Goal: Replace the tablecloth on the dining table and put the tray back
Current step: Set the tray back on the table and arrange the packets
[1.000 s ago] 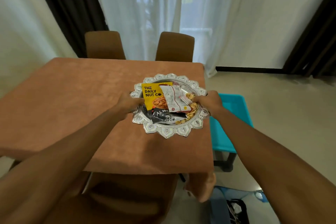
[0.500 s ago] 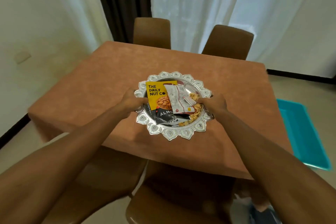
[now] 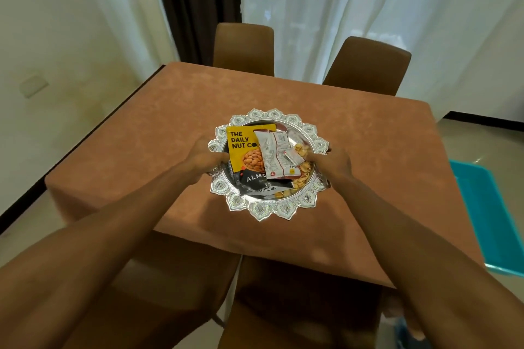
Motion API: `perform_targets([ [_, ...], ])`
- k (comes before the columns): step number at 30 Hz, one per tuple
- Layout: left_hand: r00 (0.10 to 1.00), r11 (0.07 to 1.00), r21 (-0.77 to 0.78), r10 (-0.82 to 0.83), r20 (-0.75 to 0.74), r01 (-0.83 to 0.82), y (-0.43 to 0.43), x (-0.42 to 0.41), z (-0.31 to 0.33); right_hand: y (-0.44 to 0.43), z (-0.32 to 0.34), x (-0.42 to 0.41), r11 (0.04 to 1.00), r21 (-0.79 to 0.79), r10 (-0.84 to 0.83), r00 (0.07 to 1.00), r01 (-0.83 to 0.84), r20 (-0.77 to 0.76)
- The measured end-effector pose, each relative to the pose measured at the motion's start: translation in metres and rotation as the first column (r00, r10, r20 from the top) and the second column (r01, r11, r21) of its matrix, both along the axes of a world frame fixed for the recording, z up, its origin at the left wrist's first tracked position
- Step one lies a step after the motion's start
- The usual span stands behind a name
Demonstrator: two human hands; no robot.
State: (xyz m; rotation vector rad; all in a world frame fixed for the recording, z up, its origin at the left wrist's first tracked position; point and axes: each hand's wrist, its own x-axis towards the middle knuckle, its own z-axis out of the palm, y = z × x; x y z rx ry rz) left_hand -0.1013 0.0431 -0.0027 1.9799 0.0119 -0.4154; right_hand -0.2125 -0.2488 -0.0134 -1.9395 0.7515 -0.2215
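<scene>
Left hand [image 3: 204, 160] and right hand [image 3: 332, 162] clamp opposite rims of the silver tray [image 3: 272, 211], which since a second ago has travelled from the table's right edge to mid-tablecloth [image 3: 141, 133], seemingly ready for setting down.

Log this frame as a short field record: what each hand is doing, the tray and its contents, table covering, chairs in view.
left hand: gripping tray's left rim
right hand: gripping tray's right rim
tray: silver, scalloped edge, over the table's middle; whether set down cannot be told
contents: yellow nut packet, white sachet, loose nuts
tablecloth: brown, spread flat
chairs: two far side, two near side
</scene>
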Motion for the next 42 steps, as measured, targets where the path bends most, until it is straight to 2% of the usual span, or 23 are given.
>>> perform_targets([
  [12,0.999,0.999,0.03,-0.043,0.016,0.043,-0.051,0.067,0.003,-0.039,-0.001,0.045,0.997,0.004,-0.078,0.997,0.078,0.021],
  [28,0.995,0.995,0.0,-0.097,-0.032,0.097,-0.101,0.236,-0.028,-0.064,-0.024,0.191,0.971,0.025,-0.238,0.971,0.238,0.009],
  [36,0.993,0.993,0.001,-0.117,-0.017,0.117,-0.119,0.256,-0.048,-0.072,-0.041,0.207,0.957,0.023,-0.289,0.957,0.289,-0.004],
  [42,0.998,0.999,0.009,-0.045,0.04,0.045,-0.128,0.254,-0.055,-0.077,-0.047,0.211,0.968,0.01,-0.251,0.968,0.251,-0.004],
])
